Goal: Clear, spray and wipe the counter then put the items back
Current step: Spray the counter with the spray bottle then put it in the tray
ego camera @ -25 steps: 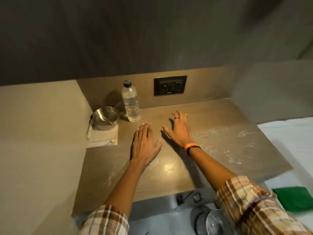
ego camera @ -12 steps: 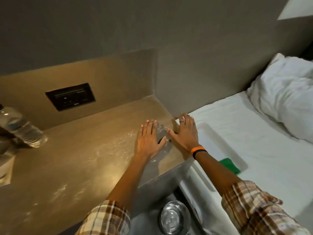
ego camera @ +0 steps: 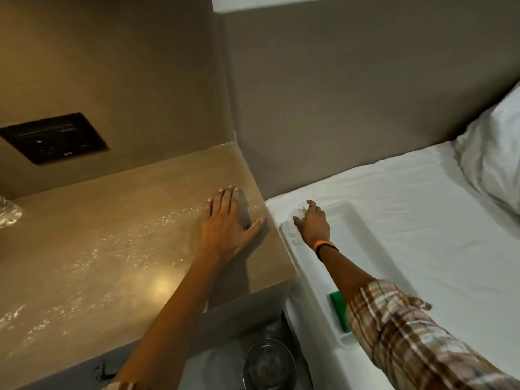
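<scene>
Left hand flat on counter, right hand grip closing on tray contents

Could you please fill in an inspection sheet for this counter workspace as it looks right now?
Surface: brown counter speckled with pale residue or droplets, not yet wiped.
Job's things: white tray on the bed beside the counter; green cloth at its near end; clear bottle at the counter's left edge.
Clutter: round metal object below the counter.
Hands: left hand flat and open on the counter; right hand over the tray's far end, grip unclear.
Cables: nothing seen.
Surroundings: wall socket, white bed, pillow.
</scene>
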